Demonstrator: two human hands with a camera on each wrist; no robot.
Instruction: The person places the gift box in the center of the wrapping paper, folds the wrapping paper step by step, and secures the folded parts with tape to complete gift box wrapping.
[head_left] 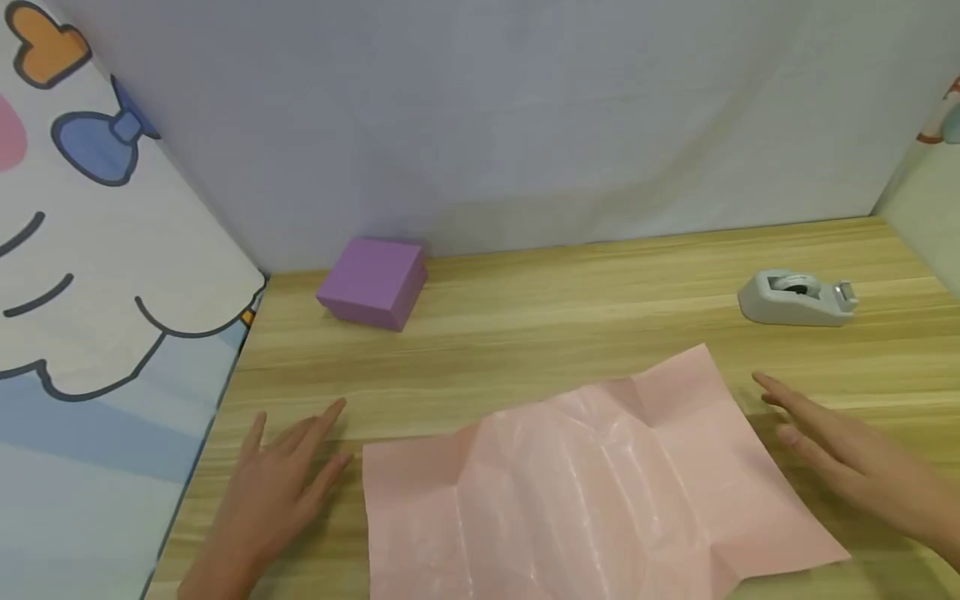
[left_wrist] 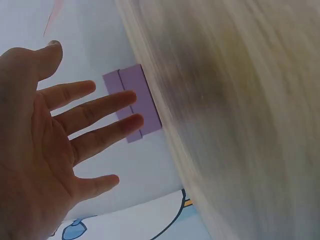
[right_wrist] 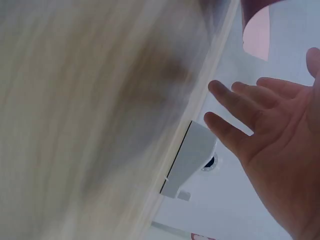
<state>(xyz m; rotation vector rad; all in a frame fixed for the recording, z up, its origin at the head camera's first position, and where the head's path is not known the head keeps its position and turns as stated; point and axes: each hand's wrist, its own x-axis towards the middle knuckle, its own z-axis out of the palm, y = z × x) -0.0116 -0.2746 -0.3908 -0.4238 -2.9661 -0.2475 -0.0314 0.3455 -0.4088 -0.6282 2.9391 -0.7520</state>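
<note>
The left hand [head_left: 273,492] and the right hand [head_left: 847,462] lie on either side of a pink sheet of paper [head_left: 570,492], and neither has hold of anything. The fingers of the left hand are spread wide and nearly straight, with the thumb just beside the paper's left edge but apart from it; those of the right hand are extended and only slightly bent, a small gap short of the paper's right edge. Whether either hand touches the worktop [head_left: 570,342] below is hard to tell. The paper lies in front of the person, creased and rippled, its near edge partly outside the head view and a fold showing at its lower right. Well apart from it, at the back of the worktop, a closed purple box [head_left: 371,279] sits to the left and a grey tape dispenser [head_left: 806,313] to the right, both untouched. The step in hand seems to be a pause around the spread paper, the hands free at its sides; working it further would call for lowering the fingers onto its edges and pressing or pinching lightly, since such thin, springy paper could shift or wrinkle
</note>
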